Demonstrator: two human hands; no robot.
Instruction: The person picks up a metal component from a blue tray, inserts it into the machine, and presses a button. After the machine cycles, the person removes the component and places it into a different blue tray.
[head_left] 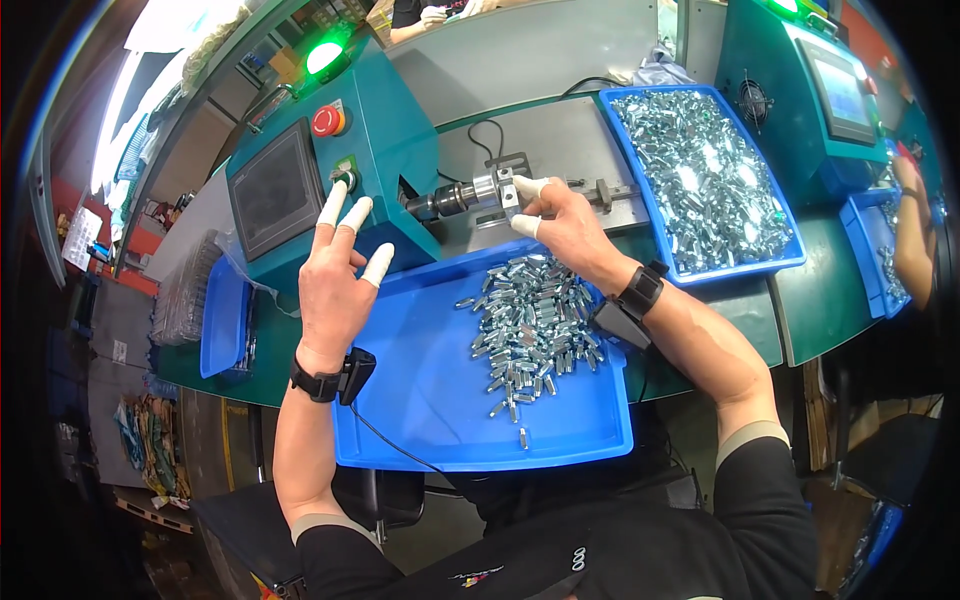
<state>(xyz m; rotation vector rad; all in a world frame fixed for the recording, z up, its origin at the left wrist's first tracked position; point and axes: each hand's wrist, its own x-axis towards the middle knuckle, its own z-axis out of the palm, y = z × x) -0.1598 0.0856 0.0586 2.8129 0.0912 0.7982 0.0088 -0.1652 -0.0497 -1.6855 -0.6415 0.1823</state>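
Taking the near blue tray (400,420) as the middle of the clock, with 12 lying straight ahead of the worker, I'm seeing 2 hands busy at the same station. At 10 o'clock the left hand (333,292) is resting in front of the green machine (385,110), its grip spreading loosely and holding nothing, 1 covered fingertip sitting at the round button (347,176). At 1 o'clock the right hand (572,226) is curving its thumb and forefinger to the metal holding block (508,196), which is standing at 12, in line with the shaft (455,198). That grip is standing partly apart, and I can't tell whether it's pinching a piece there. The small metal pieces (540,320) are lying heaped towards 1 o'clock inside the near tray, 1 stray lying at 5, while many more are filling the far blue tray (655,215) between 1 and 2.

To my eye, the worker is seating a piece at the block and readying the machine through the button. The next move, I'm judging, is calling for a clean press on the left while the right fingers are staying steady and clear of the shaft.
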